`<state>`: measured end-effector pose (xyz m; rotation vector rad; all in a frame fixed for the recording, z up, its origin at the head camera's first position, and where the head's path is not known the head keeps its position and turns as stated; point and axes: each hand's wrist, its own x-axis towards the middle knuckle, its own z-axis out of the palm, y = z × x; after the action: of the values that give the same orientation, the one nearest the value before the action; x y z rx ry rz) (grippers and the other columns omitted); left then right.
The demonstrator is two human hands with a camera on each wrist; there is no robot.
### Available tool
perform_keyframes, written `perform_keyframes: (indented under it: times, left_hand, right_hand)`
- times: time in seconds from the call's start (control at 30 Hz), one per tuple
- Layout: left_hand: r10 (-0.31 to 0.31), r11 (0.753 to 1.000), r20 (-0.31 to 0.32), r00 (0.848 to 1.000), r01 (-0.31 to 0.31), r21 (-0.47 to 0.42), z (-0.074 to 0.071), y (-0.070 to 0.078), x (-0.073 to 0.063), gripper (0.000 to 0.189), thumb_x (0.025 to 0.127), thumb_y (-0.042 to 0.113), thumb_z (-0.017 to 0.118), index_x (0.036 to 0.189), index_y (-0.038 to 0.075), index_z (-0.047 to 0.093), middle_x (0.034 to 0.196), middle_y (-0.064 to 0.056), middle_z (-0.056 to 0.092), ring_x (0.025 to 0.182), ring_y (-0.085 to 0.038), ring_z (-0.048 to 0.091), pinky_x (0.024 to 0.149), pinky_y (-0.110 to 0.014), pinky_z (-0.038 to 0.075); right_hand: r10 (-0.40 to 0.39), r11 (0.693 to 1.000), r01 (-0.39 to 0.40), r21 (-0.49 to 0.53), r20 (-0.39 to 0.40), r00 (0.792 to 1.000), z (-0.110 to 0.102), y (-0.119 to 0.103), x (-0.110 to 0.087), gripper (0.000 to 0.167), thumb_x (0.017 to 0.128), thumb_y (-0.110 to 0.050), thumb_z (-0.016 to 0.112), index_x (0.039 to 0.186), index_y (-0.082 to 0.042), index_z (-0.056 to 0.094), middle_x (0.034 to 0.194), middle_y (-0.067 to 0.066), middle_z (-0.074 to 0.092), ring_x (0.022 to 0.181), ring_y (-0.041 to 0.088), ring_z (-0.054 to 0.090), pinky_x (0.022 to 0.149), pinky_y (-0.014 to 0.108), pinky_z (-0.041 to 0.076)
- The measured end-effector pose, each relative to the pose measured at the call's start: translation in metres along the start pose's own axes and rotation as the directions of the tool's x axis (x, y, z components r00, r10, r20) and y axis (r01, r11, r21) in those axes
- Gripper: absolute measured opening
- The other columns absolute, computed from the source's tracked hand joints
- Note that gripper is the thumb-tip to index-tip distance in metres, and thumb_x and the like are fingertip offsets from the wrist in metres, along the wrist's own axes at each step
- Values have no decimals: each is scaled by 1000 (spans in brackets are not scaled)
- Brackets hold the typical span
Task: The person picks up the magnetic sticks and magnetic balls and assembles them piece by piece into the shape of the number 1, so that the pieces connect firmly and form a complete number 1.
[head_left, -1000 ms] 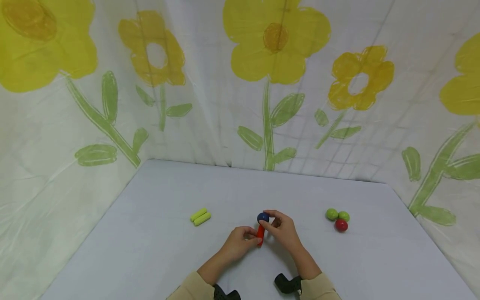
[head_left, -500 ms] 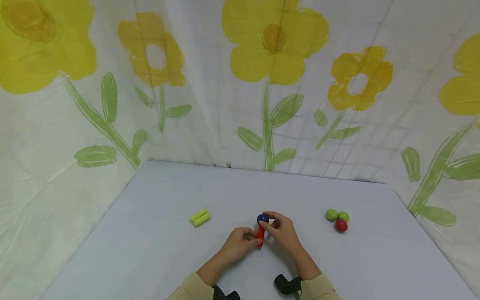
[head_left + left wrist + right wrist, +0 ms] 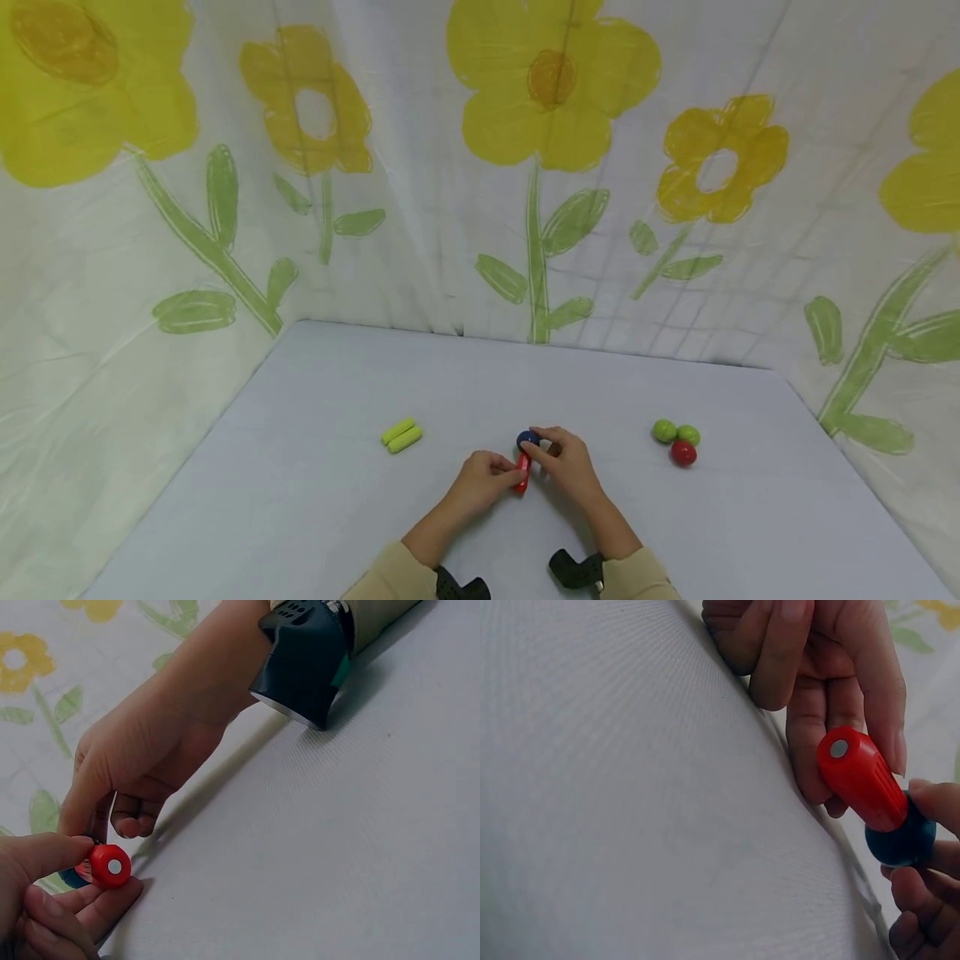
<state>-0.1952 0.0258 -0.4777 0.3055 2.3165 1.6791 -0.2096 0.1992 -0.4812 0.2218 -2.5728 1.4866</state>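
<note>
Near the middle of the table, a red magnetic rod [image 3: 522, 473] and a dark blue ball [image 3: 527, 439] meet end to end. My left hand [image 3: 480, 483] holds the rod between thumb and fingers. On the far side, my right hand [image 3: 572, 467] pinches the ball with its thumb and a finger. A silver disc sits in the free end of the red rod [image 3: 861, 780] in the right wrist view, where the blue ball [image 3: 901, 838] touches the other end. In the left wrist view the rod's end [image 3: 114, 867] faces the camera and mostly hides the ball.
Two yellow-green rods [image 3: 402, 435] lie side by side to the left. At the right, two green balls [image 3: 664, 431] and a red ball [image 3: 683, 453] rest clustered together. A flower-printed curtain [image 3: 420, 250] stands behind the white table [image 3: 262, 500].
The red rod has turned slightly in my left hand, whose thumb and fingers have shifted a little up along it. My right hand stays on the blue ball, barely moved.
</note>
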Motion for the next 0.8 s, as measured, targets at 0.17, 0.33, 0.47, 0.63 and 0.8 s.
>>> perform_keyframes:
  times: [0.17, 0.33, 0.47, 0.63, 0.8]
  left_hand:
    - [-15, 1000, 6, 1000, 15, 22, -1, 2, 1, 24, 90, 21, 69, 81, -1, 71, 56, 5, 53, 42, -5, 40, 42, -20, 31]
    - [-18, 999, 6, 1000, 18, 47, -1, 1, 3, 28, 89, 25, 71, 74, 1, 70, 54, 7, 52, 40, -5, 40, 41, -20, 30]
    - [-32, 998, 8, 999, 32, 53, -3, 1, 5, 28, 89, 25, 71, 74, 2, 70, 56, 6, 53, 40, -6, 40, 41, -19, 31]
    - [-27, 999, 12, 1000, 27, 29, -2, 0, 5, 26, 90, 22, 70, 76, 0, 70, 56, 6, 53, 40, -5, 40, 41, -19, 31]
    - [-23, 999, 7, 1000, 23, 25, 0, 1, 4, 24, 90, 19, 70, 78, -1, 71, 58, 6, 52, 41, -5, 40, 41, -18, 31]
  right_hand:
    - [23, 999, -24, 33, 32, 999, 0, 3, 1, 33, 87, -12, 74, 113, 6, 68, 80, 3, 61, 49, 7, 47, 46, 22, 39]
    - [11, 999, -13, 33, 58, 998, 1, 6, 3, 32, 87, -13, 73, 113, 5, 68, 77, 2, 61, 47, 6, 46, 46, 22, 38]
    - [4, 1000, -5, 19, 63, 998, 3, 6, 3, 32, 87, -13, 73, 113, 5, 67, 76, 2, 62, 48, 6, 47, 46, 22, 39]
    - [26, 999, -27, 20, 67, 997, -2, 9, 3, 32, 89, -15, 72, 115, 3, 67, 77, 4, 64, 50, 8, 48, 47, 23, 39]
    - [63, 998, -63, 20, 23, 998, -17, 16, -1, 31, 87, -13, 74, 115, -1, 68, 91, 4, 67, 51, 10, 48, 47, 22, 38]
